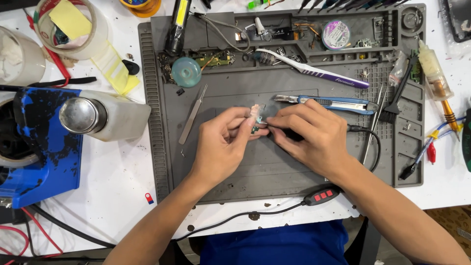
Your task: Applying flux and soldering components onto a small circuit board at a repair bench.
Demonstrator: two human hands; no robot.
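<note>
My left hand (223,142) pinches a small green circuit board (255,118) upright between thumb and fingers over the grey work mat (274,169). My right hand (311,132) grips a slim black corded tool, its tip against the board; most of the tool is hidden under the fingers. The tool's black cable (375,145) loops off to the right and runs back to an inline switch with red buttons (321,195) at the mat's front edge.
On the mat lie metal tweezers (192,115), a blue utility knife (333,103), a toothbrush (314,71), a teal round lid (186,72) and a solder spool (336,34). A blue-and-white machine (54,137) stands at left, tape rolls (73,27) behind it.
</note>
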